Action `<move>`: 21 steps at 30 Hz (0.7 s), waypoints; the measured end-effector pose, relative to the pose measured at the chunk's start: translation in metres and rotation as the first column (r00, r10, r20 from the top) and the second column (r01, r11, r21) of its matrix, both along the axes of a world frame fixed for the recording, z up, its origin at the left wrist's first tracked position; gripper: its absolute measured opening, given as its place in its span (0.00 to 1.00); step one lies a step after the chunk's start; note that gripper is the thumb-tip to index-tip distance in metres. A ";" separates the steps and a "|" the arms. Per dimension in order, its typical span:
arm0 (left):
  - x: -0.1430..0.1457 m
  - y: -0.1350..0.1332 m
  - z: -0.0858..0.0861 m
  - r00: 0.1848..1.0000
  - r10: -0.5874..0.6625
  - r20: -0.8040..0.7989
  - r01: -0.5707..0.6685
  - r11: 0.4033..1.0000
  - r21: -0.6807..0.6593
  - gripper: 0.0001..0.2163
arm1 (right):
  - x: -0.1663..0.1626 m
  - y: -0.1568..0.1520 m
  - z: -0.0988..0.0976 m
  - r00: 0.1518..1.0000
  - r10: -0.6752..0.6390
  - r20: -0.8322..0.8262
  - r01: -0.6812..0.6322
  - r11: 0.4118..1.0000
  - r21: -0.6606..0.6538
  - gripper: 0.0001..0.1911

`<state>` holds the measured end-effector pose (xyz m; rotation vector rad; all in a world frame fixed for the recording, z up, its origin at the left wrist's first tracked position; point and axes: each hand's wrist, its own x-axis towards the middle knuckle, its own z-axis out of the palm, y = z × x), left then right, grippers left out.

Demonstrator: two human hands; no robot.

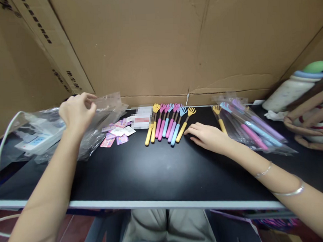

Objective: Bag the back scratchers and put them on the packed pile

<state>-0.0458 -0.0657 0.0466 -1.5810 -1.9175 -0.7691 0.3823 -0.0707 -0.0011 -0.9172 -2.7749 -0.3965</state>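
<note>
My left hand (78,109) is at the left over a heap of clear plastic bags (96,130), its fingers curled in and seemingly pinching the raised edge of one bag. Its fingertips are partly hidden. My right hand (209,138) lies palm down on the black table, fingers loosely stretched and holding nothing. Its fingertips are beside the handle of a yellow back scratcher (182,130), at the right end of a row of several back scratchers (166,126) in pink, blue, purple and yellow. Another yellow back scratcher (221,123) lies partly behind my right wrist.
Small printed cards and white packets (118,131) lie left of the row. Bagged back scratchers (257,129) are at the right. A white power strip (41,141) with a cable, a pale bottle (288,89) and a brown bag (309,115) flank the black table (154,176). Cardboard (157,44) walls the back.
</note>
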 end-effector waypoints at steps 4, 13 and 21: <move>0.045 -0.007 0.003 0.975 -0.177 -0.134 0.196 0.969 0.151 0.10 | -0.003 -0.003 -0.001 0.997 -0.059 -0.041 0.059 0.998 0.019 0.09; 0.144 -0.040 -0.024 0.676 -0.603 -0.424 0.671 0.741 0.017 0.08 | -0.012 -0.016 0.019 0.933 -0.020 -0.359 0.085 0.982 0.168 0.13; 0.163 -0.053 -0.033 0.551 -0.672 -0.494 0.786 0.617 0.039 0.09 | -0.024 -0.025 0.013 0.969 0.114 -0.218 -0.091 0.990 0.112 0.12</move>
